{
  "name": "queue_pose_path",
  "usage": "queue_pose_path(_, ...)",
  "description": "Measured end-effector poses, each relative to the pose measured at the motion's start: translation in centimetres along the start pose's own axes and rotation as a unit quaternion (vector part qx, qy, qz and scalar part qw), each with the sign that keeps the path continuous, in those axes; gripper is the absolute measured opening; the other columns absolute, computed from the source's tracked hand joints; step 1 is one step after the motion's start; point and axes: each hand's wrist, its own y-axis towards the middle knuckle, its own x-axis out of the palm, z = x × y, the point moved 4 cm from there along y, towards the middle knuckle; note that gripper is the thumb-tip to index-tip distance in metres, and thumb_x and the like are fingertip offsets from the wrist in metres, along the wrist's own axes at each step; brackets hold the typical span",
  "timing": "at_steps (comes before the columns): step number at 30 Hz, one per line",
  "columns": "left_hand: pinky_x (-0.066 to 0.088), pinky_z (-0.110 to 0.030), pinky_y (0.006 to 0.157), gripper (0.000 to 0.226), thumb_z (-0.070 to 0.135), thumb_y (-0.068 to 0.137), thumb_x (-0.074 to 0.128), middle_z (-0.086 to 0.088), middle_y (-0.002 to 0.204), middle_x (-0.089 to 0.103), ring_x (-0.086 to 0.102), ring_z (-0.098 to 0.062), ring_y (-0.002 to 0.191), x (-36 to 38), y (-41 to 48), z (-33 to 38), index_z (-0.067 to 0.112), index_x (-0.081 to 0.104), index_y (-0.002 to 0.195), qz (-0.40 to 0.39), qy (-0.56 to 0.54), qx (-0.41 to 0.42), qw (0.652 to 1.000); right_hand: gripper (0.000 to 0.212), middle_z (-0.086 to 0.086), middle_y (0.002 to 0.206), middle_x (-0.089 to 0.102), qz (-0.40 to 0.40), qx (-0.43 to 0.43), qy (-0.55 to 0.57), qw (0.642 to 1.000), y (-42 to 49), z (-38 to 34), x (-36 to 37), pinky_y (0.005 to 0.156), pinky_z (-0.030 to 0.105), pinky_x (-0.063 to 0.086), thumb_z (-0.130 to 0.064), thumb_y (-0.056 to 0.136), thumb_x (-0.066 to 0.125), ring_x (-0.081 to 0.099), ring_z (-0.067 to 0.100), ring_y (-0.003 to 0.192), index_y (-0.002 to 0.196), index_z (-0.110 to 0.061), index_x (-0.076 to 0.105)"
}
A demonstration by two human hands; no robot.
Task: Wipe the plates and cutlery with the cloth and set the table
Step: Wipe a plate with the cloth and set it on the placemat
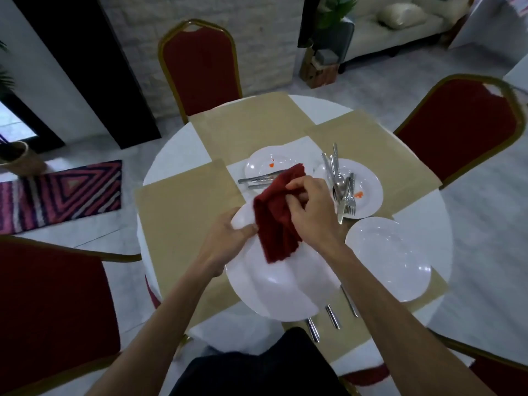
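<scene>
1 round glossy plate (pixel 274 287), red cloth (pixel 275 212)

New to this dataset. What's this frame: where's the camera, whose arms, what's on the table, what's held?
No robot here: one camera worn on a person's head looks down at their own arms. The left hand holds a white plate by its rim. The right hand grips a red cloth that lies on it. On the round table: tan mats, a clean plate at right and, farther off, two stained plates: the left one bears some cutlery, the right one a pile. Three handles show below the held plate.
</scene>
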Motion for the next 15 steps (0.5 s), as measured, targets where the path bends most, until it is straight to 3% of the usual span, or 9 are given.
queue_pose_path(3, 0.06, -0.045, 0.084, 0.037, 0.024, 0.073, 0.08, 0.008, 0.098, 0.077, 0.074, -0.019, 0.094, -0.4, -0.4, 1.2, 0.039, 0.072, 0.106, -0.027, 0.021, 0.007, 0.999, 0.05, 0.0, 0.137, 0.045, -0.134, -0.115, -0.103, 0.979, -1.0, -1.0, 1.6, 0.105, 0.029, 0.033, -0.019, 0.079, 0.081, 0.041, 0.015, 0.121, 0.125, -0.021, 0.062)
queue_pose_path(6, 0.059, -0.048, 0.086, 0.038, 0.025, 0.069, 0.073, 0.009, 0.097, 0.077, 0.072, -0.018, 0.094, -1.0, -1.0, 2.1, 0.036, 0.073, 0.105, -0.045, 0.094, 0.033, 0.994, 0.072, -0.006, 0.141, 0.048, -0.165, -0.206, -0.241, 0.934, -0.2, -1.3, 1.5, 0.099, 0.036, 0.022, -0.043, 0.074, 0.084, 0.035, 0.022, 0.125, 0.138, -0.029, 0.054)
queue_pose_path(8, 0.058, -0.048, 0.086, 0.033, 0.024, 0.071, 0.069, 0.01, 0.096, 0.076, 0.072, -0.017, 0.094, -1.0, -1.3, 2.4, 0.037, 0.072, 0.101, -0.061, 0.149, 0.055, 0.985, 0.069, -0.007, 0.132, 0.056, -0.197, -0.211, -0.252, 0.924, 1.0, -1.1, 1.4, 0.097, 0.036, 0.022, -0.049, 0.075, 0.082, 0.038, 0.022, 0.124, 0.134, -0.027, 0.055)
queue_pose_path(10, 0.059, -0.047, 0.084, 0.029, 0.022, 0.074, 0.068, 0.011, 0.093, 0.075, 0.071, -0.016, 0.091, -1.1, -1.5, 2.8, 0.039, 0.072, 0.097, -0.065, 0.166, 0.079, 0.981, 0.05, -0.004, 0.116, 0.06, -0.243, -0.222, -0.235, 0.915, 1.3, -0.8, 1.8, 0.089, 0.034, 0.029, -0.05, 0.081, 0.078, 0.047, 0.024, 0.114, 0.117, -0.022, 0.059)
queue_pose_path(12, 0.059, -0.041, 0.078, 0.026, 0.018, 0.077, 0.069, 0.013, 0.089, 0.075, 0.071, -0.011, 0.086, -1.6, -1.5, 3.3, 0.041, 0.073, 0.089, -0.058, 0.182, 0.102, 0.976, 0.039, -0.003, 0.094, 0.057, -0.276, -0.189, -0.185, 0.924, 1.1, 0.1, 1.8, 0.077, 0.037, 0.039, -0.049, 0.086, 0.075, 0.054, 0.024, 0.092, 0.096, -0.019, 0.052)
queue_pose_path(15, 0.054, -0.021, 0.067, 0.032, 0.003, 0.086, 0.071, 0.012, 0.084, 0.073, 0.068, 0.001, 0.075, -2.7, -1.6, 4.6, 0.035, 0.072, 0.09, -0.023, 0.141, 0.122, 0.982, 0.038, -0.006, 0.079, 0.06, -0.241, -0.035, -0.087, 0.966, 0.5, 3.0, -0.2, 0.064, 0.03, 0.043, -0.046, 0.084, 0.08, 0.056, 0.016, 0.073, 0.088, -0.017, 0.055)
